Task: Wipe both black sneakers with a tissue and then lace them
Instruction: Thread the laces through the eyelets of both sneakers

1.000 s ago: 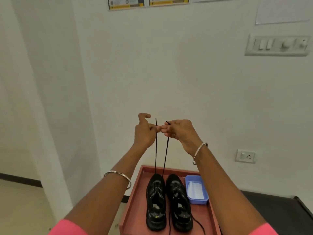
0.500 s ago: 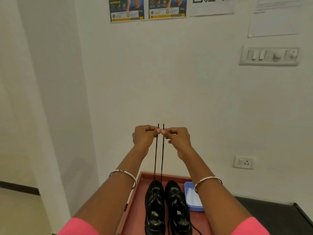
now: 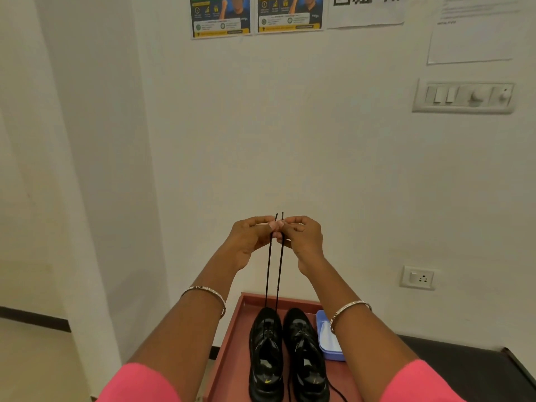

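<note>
Two black sneakers stand side by side on a reddish tray (image 3: 232, 329), toes away from me: the left sneaker (image 3: 265, 355) and the right sneaker (image 3: 306, 358). A black lace (image 3: 274, 271) runs up in two taut strands from the left sneaker's front eyelets. My left hand (image 3: 251, 240) pinches the left strand's end and my right hand (image 3: 303, 239) pinches the right strand's end, raised high above the tray, fingertips nearly touching. A loose lace end trails near the right sneaker's heel (image 3: 338, 391).
A blue tub (image 3: 327, 343) holding white tissue sits on the tray right of the sneakers, partly behind my right forearm. A black surface (image 3: 470, 364) lies to the right. The white wall carries a switch panel (image 3: 464, 95), a socket (image 3: 417, 277) and posters (image 3: 255, 15).
Both hands came together, so the two lace ends stand level and parallel. The camera tilted up, showing more of the wall and less of the tray.
</note>
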The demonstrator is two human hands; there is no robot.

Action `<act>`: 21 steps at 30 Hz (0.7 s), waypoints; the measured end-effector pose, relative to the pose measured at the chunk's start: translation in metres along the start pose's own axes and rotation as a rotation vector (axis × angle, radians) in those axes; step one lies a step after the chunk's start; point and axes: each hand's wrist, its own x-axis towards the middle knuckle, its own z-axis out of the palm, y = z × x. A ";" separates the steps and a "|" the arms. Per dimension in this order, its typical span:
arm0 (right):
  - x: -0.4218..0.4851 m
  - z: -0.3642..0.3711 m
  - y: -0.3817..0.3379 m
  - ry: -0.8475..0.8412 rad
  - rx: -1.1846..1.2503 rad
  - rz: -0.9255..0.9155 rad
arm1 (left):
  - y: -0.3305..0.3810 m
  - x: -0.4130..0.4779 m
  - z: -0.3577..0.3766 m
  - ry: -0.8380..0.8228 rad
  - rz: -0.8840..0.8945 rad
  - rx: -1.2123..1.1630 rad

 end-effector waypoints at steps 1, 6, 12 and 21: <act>0.000 0.000 0.002 -0.015 0.011 0.006 | -0.002 0.001 0.000 -0.011 -0.032 -0.069; 0.002 -0.005 0.009 -0.130 -0.013 -0.001 | -0.003 0.002 -0.001 -0.067 -0.120 -0.184; 0.001 -0.016 0.007 -0.241 0.013 -0.003 | 0.000 0.005 0.006 0.005 -0.117 -0.121; 0.007 -0.005 0.017 0.013 -0.376 -0.253 | -0.011 0.010 0.016 0.152 0.605 0.637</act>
